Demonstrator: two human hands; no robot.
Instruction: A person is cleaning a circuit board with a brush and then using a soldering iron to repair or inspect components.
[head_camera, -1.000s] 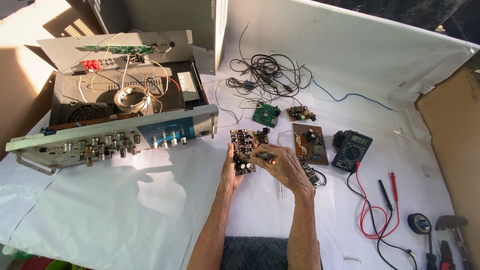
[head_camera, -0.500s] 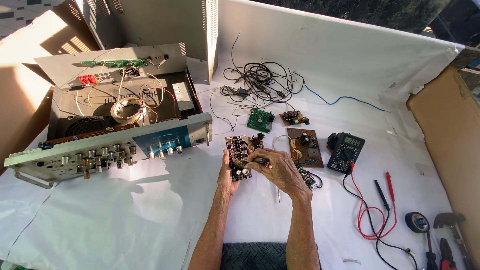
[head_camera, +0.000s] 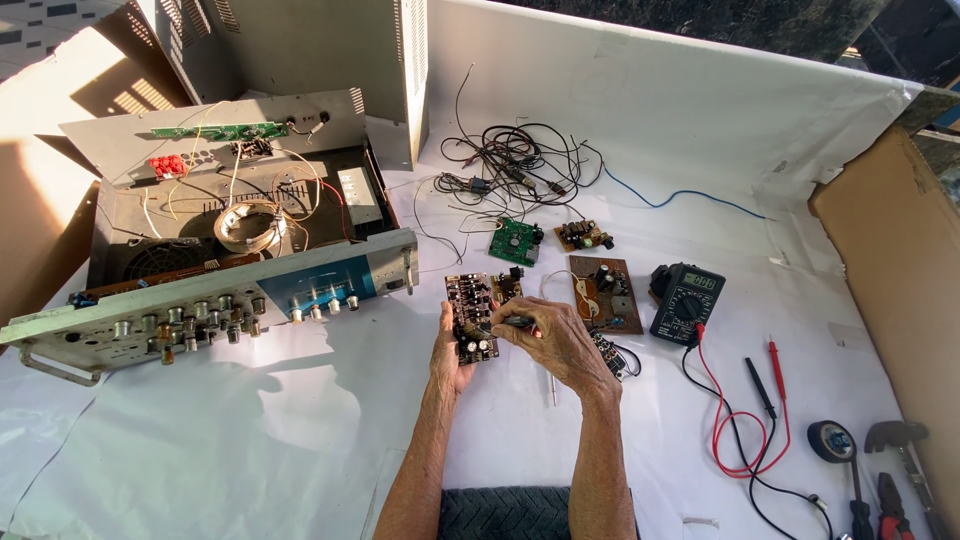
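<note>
Matt white cloth (head_camera: 250, 440) covers the table; the amplifier (head_camera: 215, 300) has a brushed metal front, beside rough brown cardboard (head_camera: 900, 260) and a plastic multimeter (head_camera: 686, 303)

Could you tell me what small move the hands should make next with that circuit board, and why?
Probably keep the left hand steady under the circuit board while the right hand works at the part its fingertips touch. The board is held off the sheet, and the right fingers already rest on its lower middle; what they pinch is too small to tell.

The circuit board (head_camera: 470, 318) in the grip of the left hand (head_camera: 448, 350) is dark brown, studded with black and silver parts. A small board (head_camera: 514, 241) beyond is green, the multimeter (head_camera: 686, 303) black with red and black leads (head_camera: 735, 420), and the counter (head_camera: 250, 450) white.
</note>
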